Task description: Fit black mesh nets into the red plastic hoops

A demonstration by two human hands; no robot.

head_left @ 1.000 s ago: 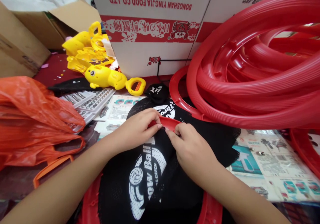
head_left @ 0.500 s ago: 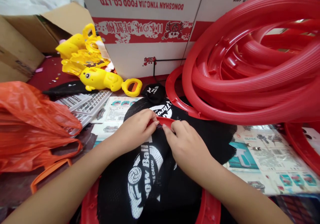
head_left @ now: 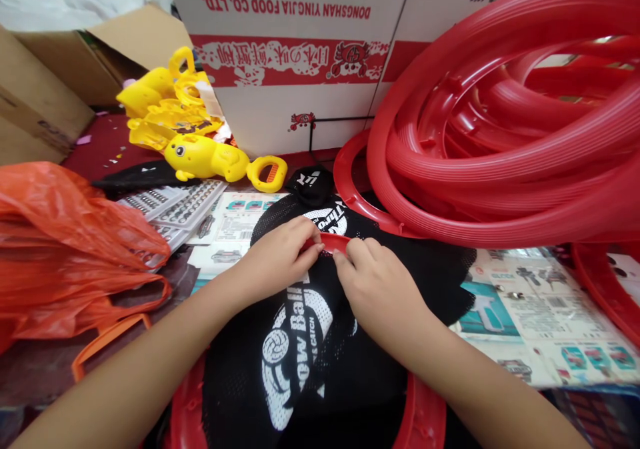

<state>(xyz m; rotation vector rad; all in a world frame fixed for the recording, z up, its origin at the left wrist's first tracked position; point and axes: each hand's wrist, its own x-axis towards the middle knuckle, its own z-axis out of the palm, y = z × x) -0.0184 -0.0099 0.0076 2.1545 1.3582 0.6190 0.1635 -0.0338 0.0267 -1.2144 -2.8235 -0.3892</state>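
Note:
A black mesh net (head_left: 345,362) with white printed lettering lies over a red plastic ring (head_left: 423,415) in front of me. My left hand (head_left: 277,259) and my right hand (head_left: 380,289) meet at the ring's far rim (head_left: 333,241), where a short red stretch shows. The fingertips of both hands are pinched on the mesh and the red rim there. Most of the ring is hidden under the net and my forearms.
A tall stack of red rings (head_left: 505,135) fills the right side. An orange plastic bag (head_left: 70,249) lies at the left. Yellow toy launchers (head_left: 200,149) sit before a white printed carton (head_left: 300,55). Printed cards (head_left: 545,322) and blister packs (head_left: 170,209) cover the table.
My two hands have drawn closer together at the far rim, and less of the red rim shows between them. The view has shifted slightly.

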